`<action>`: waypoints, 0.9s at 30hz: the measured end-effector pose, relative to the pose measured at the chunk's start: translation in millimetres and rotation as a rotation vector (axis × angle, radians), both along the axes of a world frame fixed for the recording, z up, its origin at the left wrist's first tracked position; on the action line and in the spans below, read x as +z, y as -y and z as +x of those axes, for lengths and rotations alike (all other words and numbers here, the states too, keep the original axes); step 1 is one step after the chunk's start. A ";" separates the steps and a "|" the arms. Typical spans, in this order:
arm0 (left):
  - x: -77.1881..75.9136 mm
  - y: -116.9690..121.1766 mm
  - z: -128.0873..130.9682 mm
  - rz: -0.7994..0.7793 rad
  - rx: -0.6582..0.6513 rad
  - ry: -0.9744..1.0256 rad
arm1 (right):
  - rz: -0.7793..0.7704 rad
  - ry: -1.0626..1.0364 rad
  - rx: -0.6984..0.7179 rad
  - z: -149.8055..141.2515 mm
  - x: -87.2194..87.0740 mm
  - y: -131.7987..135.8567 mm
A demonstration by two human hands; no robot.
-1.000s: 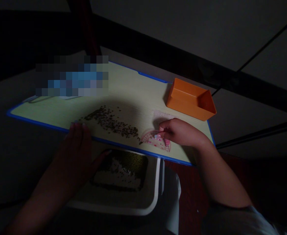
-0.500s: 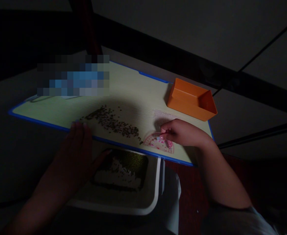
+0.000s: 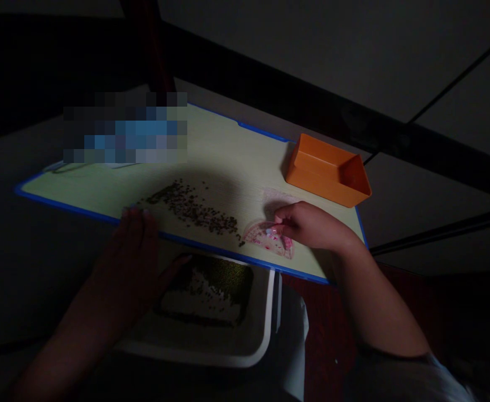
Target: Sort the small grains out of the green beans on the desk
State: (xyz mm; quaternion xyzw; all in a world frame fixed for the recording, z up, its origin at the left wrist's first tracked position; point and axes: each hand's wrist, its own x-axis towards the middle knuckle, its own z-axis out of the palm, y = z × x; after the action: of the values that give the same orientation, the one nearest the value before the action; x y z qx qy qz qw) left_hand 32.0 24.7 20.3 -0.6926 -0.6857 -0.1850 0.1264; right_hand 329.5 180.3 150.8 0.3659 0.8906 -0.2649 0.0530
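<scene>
A pale board with a blue rim (image 3: 211,139) bears a scattered strip of small dark grains (image 3: 203,212), perhaps beans or seeds. My right hand (image 3: 307,223) pinches a clear pink protractor (image 3: 268,237) at its upper right, near the strip's right end. The protractor is tilted, its curved side towards the upper left. Flat over the board's near edge, my left hand (image 3: 134,245) has its fingers stretched out at the strip's left end, and it holds nothing.
On the board's far right stands an orange open box (image 3: 324,173). A white tub (image 3: 257,340) below the near edge holds green and dark grains (image 3: 228,276). A blurred-out blue patch (image 3: 140,134) covers the board's far left. The light is dim.
The protractor has shifted slightly left and up in my right hand. My left hand, the grains and the orange box look the same.
</scene>
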 end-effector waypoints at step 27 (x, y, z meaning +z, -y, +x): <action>1.1 0.3 -1.4 0.036 -0.035 -0.037 | -0.088 -0.023 0.125 -2.8 -3.2 2.6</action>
State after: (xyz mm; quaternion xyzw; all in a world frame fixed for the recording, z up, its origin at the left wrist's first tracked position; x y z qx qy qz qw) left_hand 30.7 24.4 21.4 -0.7054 -0.6675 -0.1867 0.1482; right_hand 326.7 177.7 147.6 0.3037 0.8998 -0.3041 0.0751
